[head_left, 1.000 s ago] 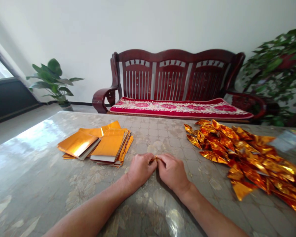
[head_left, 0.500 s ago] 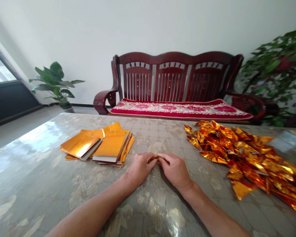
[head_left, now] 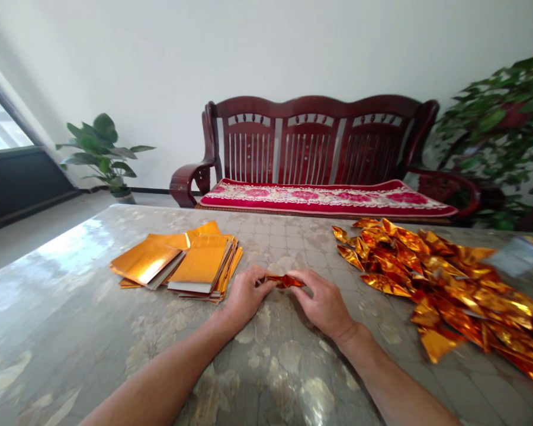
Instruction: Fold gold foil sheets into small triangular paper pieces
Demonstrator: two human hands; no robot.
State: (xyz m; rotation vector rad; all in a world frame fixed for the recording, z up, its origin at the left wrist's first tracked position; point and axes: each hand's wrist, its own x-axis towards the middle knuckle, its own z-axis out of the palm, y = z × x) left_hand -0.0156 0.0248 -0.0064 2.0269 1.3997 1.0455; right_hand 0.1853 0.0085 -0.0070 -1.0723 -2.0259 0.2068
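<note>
Between my two hands, just above the table, is a narrow folded piece of gold foil paper (head_left: pixel 285 281), shiny orange and creased. My left hand (head_left: pixel 250 294) pinches its left end between thumb and fingers. At the other end, my right hand (head_left: pixel 323 300) grips it the same way. Left of my hands lie flat gold foil sheets (head_left: pixel 199 260) in loose, overlapping stacks, some with pale undersides showing. A large heap of folded gold foil pieces (head_left: pixel 453 284) spreads over the table to the right.
The patterned grey table (head_left: pixel 169 361) has a glossy cover. A clear plastic bag (head_left: pixel 522 254) lies behind the heap at right. Beyond the table stands a dark red wooden bench (head_left: pixel 311 148) with a floral cushion (head_left: pixel 328 198). Potted plants (head_left: pixel 100 148) flank it.
My hands have drawn slightly apart, and more of the folded foil paper shows between them. The stacks and the heap stay as they were.
</note>
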